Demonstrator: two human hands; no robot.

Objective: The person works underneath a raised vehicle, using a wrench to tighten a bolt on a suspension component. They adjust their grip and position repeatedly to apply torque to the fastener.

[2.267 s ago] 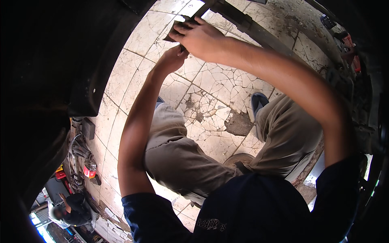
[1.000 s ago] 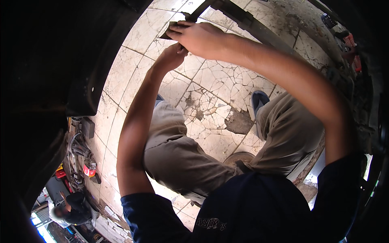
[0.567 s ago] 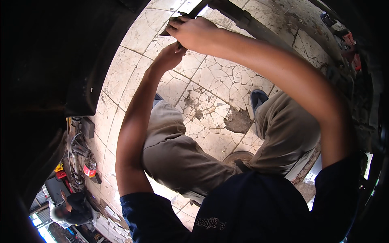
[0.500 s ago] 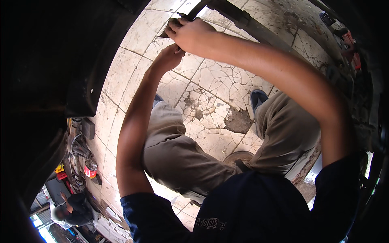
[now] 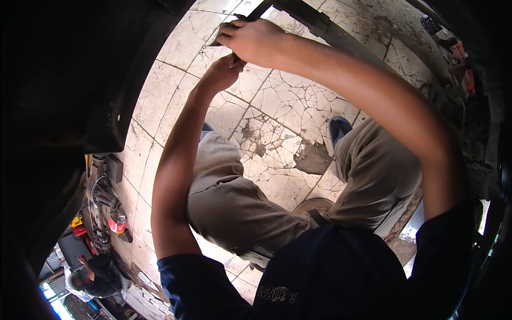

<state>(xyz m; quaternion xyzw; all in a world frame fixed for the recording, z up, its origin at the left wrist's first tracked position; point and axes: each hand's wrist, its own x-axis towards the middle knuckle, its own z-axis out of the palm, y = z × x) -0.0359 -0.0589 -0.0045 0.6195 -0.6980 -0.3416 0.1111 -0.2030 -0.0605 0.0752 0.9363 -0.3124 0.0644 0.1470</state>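
Note:
My arms reach up and forward to the top of the head view, where both hands meet at a dark metal piece (image 5: 260, 10). My right hand (image 5: 255, 42) is uppermost, its fingers curled over a dark, flat-edged part by that piece. Just below it, my left hand (image 5: 223, 73) is closed, with the fingertips pressed up near the right palm. A small dark bit shows between the two hands, but its kind is hidden. From the same spot a dark beam (image 5: 320, 25) runs off to the right, behind my right forearm.
Cracked pale tiles (image 5: 293, 106) lie below, with a broken patch (image 5: 312, 158) between my feet. A large dark panel (image 5: 58, 74) fills the left. Red crate-like objects (image 5: 468, 80) stand far right. At lower left are a red-labelled bottle (image 5: 117, 223) and another person (image 5: 98, 277).
My right hand has shifted slightly, and a pale edge of the part now shows under its fingers. The left hand has stayed nearly in place.

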